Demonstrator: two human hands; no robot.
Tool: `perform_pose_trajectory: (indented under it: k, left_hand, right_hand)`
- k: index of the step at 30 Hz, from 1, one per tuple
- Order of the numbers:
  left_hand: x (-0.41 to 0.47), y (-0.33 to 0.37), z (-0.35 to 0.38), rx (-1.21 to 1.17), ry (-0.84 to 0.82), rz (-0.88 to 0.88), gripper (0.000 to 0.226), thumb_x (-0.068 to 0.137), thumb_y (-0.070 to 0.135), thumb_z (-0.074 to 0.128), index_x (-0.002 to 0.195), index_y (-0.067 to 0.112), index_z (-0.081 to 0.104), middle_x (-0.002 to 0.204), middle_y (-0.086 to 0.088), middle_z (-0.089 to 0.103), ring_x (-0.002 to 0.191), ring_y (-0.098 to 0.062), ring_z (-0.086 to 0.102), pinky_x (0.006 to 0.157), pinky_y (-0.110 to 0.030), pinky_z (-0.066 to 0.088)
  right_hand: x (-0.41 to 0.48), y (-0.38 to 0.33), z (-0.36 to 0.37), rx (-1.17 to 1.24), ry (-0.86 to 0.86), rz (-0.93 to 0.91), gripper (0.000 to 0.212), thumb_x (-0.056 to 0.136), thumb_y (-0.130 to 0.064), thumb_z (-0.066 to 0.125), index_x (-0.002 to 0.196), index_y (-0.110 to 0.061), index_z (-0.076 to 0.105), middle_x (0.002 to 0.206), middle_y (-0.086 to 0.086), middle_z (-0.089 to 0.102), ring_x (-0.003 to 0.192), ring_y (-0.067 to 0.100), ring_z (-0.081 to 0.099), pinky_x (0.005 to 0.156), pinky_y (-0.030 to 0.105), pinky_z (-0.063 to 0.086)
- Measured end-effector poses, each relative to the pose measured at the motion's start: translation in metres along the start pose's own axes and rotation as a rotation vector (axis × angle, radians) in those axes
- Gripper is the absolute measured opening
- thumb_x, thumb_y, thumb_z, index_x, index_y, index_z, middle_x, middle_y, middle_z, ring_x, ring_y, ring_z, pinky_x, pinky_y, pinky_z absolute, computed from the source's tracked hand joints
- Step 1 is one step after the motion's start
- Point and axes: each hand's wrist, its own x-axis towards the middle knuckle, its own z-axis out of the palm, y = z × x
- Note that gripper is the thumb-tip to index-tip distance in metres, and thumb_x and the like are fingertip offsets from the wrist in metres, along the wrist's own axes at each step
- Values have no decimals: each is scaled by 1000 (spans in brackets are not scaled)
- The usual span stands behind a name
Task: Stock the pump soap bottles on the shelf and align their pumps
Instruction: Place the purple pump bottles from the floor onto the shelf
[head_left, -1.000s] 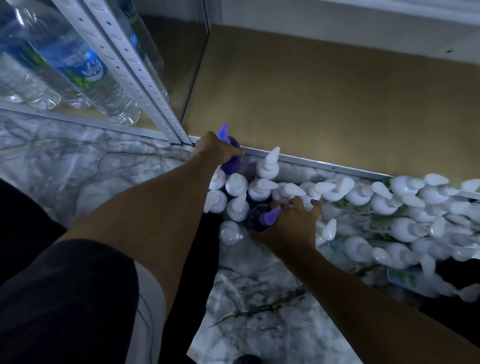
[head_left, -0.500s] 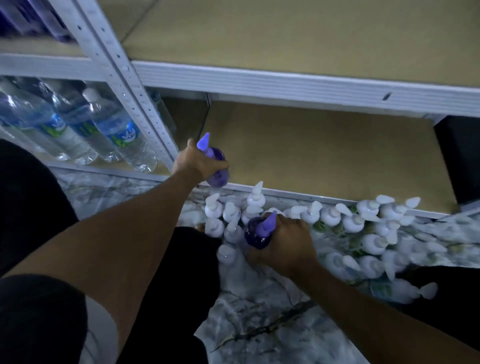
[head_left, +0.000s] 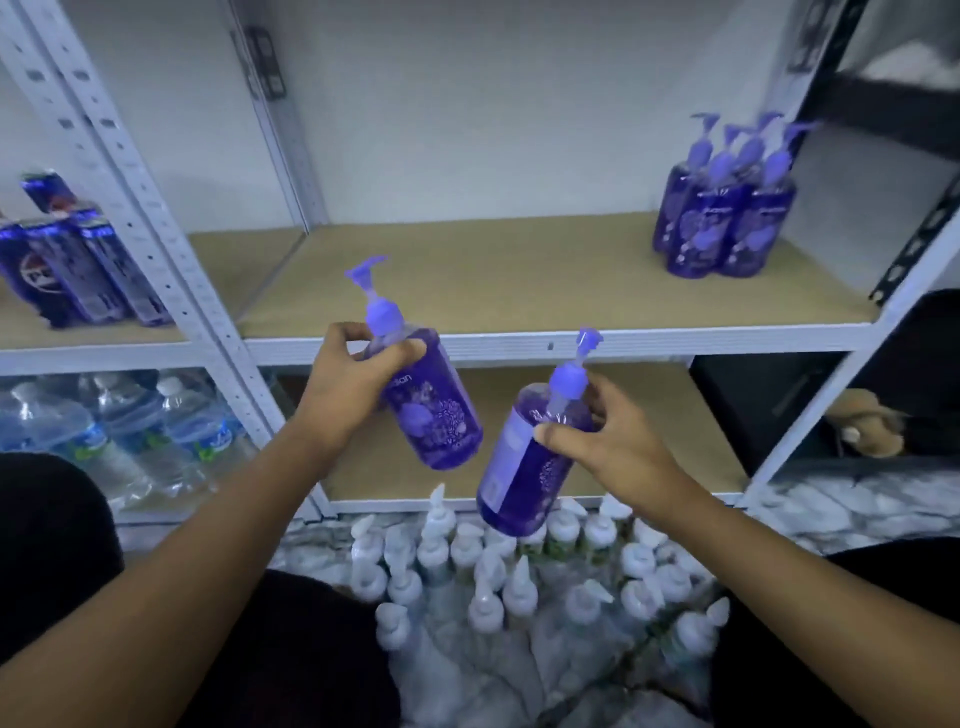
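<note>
Purple pump bottle (head_left: 431, 410) in my left hand (head_left: 345, 382), a second purple bottle (head_left: 524, 467) in my right hand (head_left: 618, 441), both up in the air before the shelf (head_left: 519, 270).
My left fingers and thumb curl round the first one's rounded shoulder, just under its lilac pump collar; it tilts, base swung right, patterned label facing me. My right fingers and thumb grip the second at its shoulder, and it slants base-down over the white pump bottles (head_left: 519, 587) crowded on the marbled floor (head_left: 857, 509). Both are smooth, clear plastic cylinders full of violet liquid. At the far right of the shelf's matte tan board, four matching bottles (head_left: 727, 223) stand upright, packed together. Perforated white metal uprights (head_left: 171, 249) frame the bay.
</note>
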Motion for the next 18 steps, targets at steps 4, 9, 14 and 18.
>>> perform_pose_trajectory:
  k: [4,9,14,18]
  left_hand:
    - [-15,2,45,-345,-133,-103,56,65,44,80,109,12,70,95,-7,70,80,-20,66,75,-35,57]
    - [-28,-18,88,-437,-232,-359,52,66,64,81,90,19,73,84,-7,69,75,-25,66,85,-48,55]
    - [-33,-25,119,-388,-357,-432,40,78,58,66,83,19,72,75,-4,67,64,-18,64,70,-34,56]
    - [-26,-26,131,-291,-446,-459,50,80,62,62,98,16,72,92,-13,69,80,-26,67,77,-37,57]
  right_hand:
    - [1,-28,-36,211,43,62,53,60,-36,79,107,-13,70,93,1,75,81,16,69,73,29,51]
    - [-11,-19,-59,489,21,272,19,78,-44,73,77,-25,73,75,4,69,65,19,66,67,32,53]
    - [-12,-8,-62,557,48,344,44,75,-48,70,107,-18,65,82,2,70,71,16,68,70,34,57]
    - [-5,-4,-62,501,12,390,64,76,-55,75,126,-17,62,108,10,73,96,25,71,92,47,57]
